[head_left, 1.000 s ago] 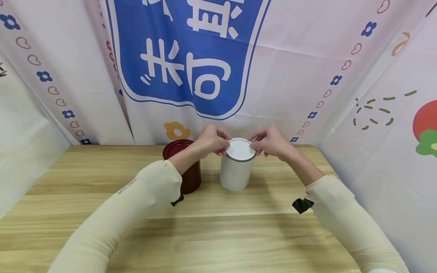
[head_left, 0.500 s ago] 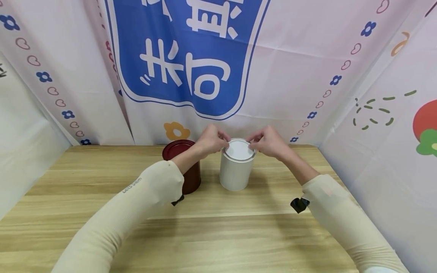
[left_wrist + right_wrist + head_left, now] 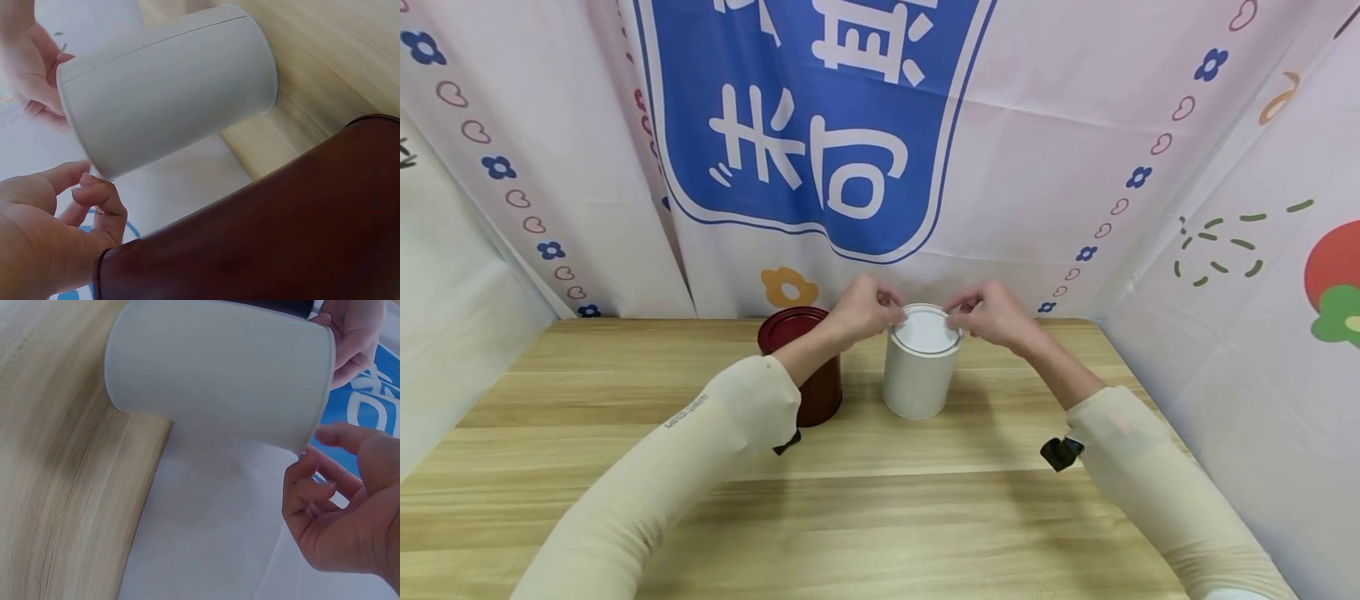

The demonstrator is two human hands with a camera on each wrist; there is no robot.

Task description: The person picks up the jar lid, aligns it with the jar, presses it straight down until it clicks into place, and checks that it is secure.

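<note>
White canister [image 3: 921,367] upright, axis vertical; left hand [image 3: 867,310] and right hand [image 3: 992,314] pinch its lid [image 3: 927,328] rim from opposite sides (equally near).

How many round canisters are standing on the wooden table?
2. The white canister stands mid-table between both hands; the dark red canister stands just left of it, partly behind the left forearm. None else shows.

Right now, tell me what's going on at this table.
A person has both hands at the top of a white can standing upright on the wooden table. The left hand and right hand have their fingertips at opposite sides of its white lid, which sits on the can. A dark red can stands just left of it, untouched.
</note>
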